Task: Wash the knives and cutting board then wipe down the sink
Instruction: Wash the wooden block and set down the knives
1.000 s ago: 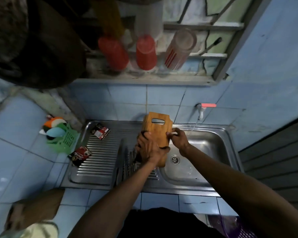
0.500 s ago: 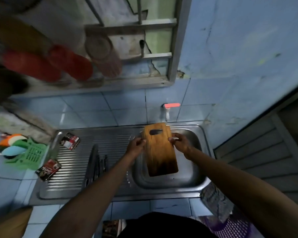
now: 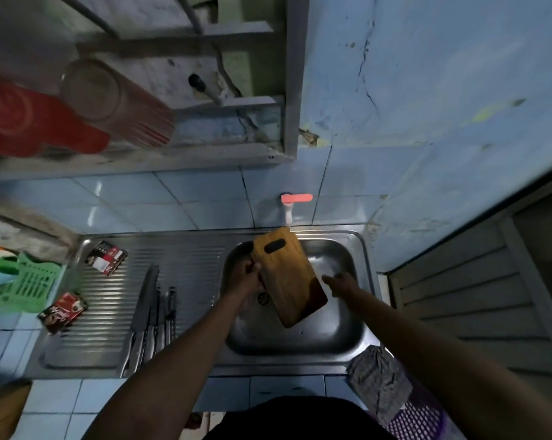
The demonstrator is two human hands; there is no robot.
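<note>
A wooden cutting board (image 3: 285, 274) with a handle slot is held tilted over the steel sink basin (image 3: 341, 328), its top end under the white tap (image 3: 289, 211) with the red lever. My left hand (image 3: 247, 276) grips the board's left edge. My right hand (image 3: 339, 284) is at the board's right edge with its fingers touching the wood; how they lie is blurred. Several knives (image 3: 153, 315) lie side by side on the ribbed drainboard (image 3: 109, 312), left of the basin.
Two small sachet packs (image 3: 106, 257) (image 3: 63, 315) lie on the drainboard. A green basket (image 3: 26, 290) with sponges sits at the far left. A checked cloth (image 3: 376, 379) hangs over the sink's front right corner above a purple basket (image 3: 417, 417). Cups hang on the window ledge.
The board has swung from upright to slanted, its lower end toward the right. My left hand slid lower along the left edge and my right hand dropped to the board's lower right side. The camera view shifted right.
</note>
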